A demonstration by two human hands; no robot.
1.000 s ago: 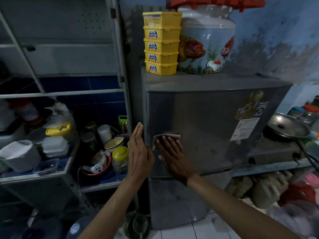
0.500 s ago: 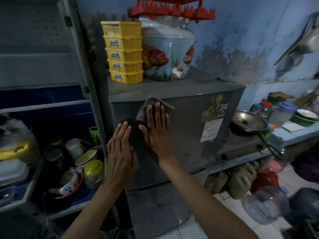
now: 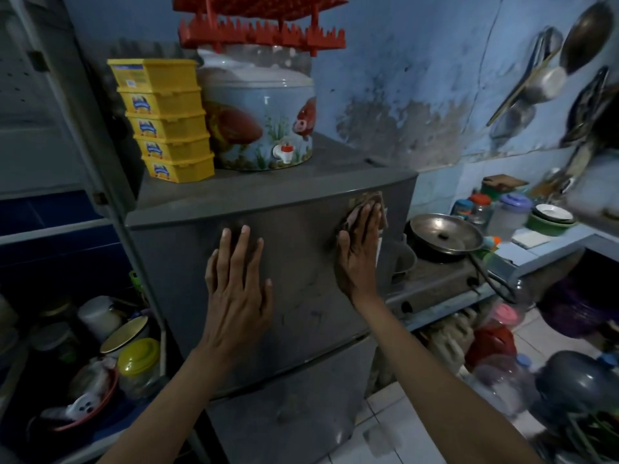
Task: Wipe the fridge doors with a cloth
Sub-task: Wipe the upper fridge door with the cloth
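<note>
A grey two-door fridge stands in front of me; its upper door [image 3: 301, 262] fills the middle of the view and the lower door [image 3: 294, 413] sits beneath it. My right hand [image 3: 358, 252] presses a brownish cloth [image 3: 366, 204] flat against the upper door near its top right corner, fingers pointing up, over the stickers there. My left hand [image 3: 237, 293] lies flat on the same door left of centre, fingers spread, holding nothing.
On the fridge top stand stacked yellow tubs [image 3: 164, 122] and a fish-painted water dispenser [image 3: 261, 118] under a red rack. A shelf of jars and bowls [image 3: 100, 346] is at left. A stove with a pan [image 3: 445, 234] is at right, with bottles on the floor.
My right hand has slid the cloth from the door's upper left across to its top right corner. My left hand has moved up and right onto the door front.
</note>
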